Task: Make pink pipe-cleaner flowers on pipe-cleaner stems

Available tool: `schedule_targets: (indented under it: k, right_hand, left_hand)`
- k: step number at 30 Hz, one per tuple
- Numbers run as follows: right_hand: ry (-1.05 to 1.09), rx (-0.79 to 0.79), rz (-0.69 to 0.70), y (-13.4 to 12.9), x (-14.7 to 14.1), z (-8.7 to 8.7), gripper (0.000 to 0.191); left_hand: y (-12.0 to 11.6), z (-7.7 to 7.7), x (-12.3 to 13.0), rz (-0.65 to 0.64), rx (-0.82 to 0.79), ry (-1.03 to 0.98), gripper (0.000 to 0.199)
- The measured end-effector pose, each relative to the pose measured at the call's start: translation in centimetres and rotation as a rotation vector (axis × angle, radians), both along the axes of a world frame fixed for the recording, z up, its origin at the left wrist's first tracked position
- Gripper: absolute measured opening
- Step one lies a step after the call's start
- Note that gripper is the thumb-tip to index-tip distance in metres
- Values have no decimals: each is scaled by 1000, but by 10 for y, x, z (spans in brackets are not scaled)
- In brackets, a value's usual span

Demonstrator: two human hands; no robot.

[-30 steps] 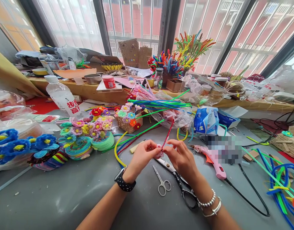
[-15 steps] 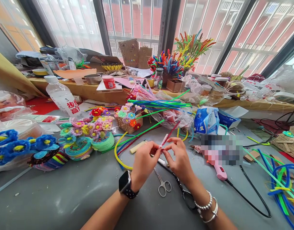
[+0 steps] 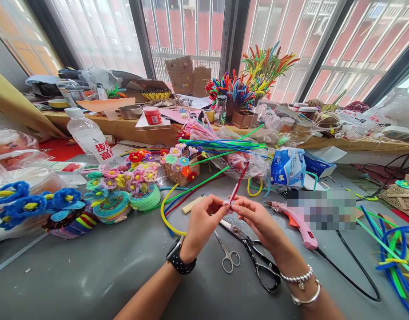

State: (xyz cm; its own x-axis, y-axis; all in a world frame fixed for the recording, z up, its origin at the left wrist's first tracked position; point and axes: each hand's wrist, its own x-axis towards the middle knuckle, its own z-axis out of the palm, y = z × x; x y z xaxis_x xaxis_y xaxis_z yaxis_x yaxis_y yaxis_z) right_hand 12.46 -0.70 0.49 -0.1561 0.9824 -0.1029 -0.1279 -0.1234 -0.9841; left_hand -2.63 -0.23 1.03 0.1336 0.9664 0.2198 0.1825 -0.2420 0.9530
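Over the middle of the table, my left hand [image 3: 201, 224] pinches the lower end of a pale pink pipe cleaner [image 3: 233, 194] between thumb and fingertips. My right hand [image 3: 259, 222] meets it there, its fingertips closed on the same spot, where a dark red pipe cleaner [image 3: 243, 174] joins the pale one. Both stems point up and slightly right; their lower ends are hidden by my fingers. Below the hands lie small silver scissors [image 3: 228, 259] and large black-handled scissors [image 3: 254, 249], the latter partly behind my right hand.
A pink glue gun [image 3: 306, 232] with a black cord lies on the right. Pipe-cleaner flower pots [image 3: 144, 195] and blue flowers [image 3: 33, 204] stand at left, beside a plastic bottle [image 3: 89, 138]. Behind are bundled pipe cleaners [image 3: 231, 146] and a blue tissue pack [image 3: 287, 166].
My right hand has turned and shifted a little right, its fingers now straighter. The red pipe cleaner stands more upright, and more of the large scissors shows.
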Motion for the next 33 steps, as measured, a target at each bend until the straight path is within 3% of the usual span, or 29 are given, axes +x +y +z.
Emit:
schedule_targets:
  k: [4, 9, 13, 19, 25, 33]
  right_hand:
    - [63, -8, 46, 0, 0, 0, 16]
    - [272, -100, 100, -1, -2, -3, 17]
    - [342, -186, 118, 1, -3, -5, 15]
    - [350, -218, 193, 4, -2, -11, 18]
    - [451, -239, 265, 4, -3, -15, 21]
    - [480, -226, 322, 0, -5, -8, 20]
  left_hand:
    - [2, 2, 1, -91, -244, -255, 19]
    - [5, 3, -1, -149, -401, -404, 20]
    - [7, 4, -3, -172, -380, -343, 21]
    - [13, 3, -11, -307, -402, -189, 22]
    - [14, 4, -14, -368, -466, -240, 23]
    - [13, 7, -14, -397, -455, -275, 21]
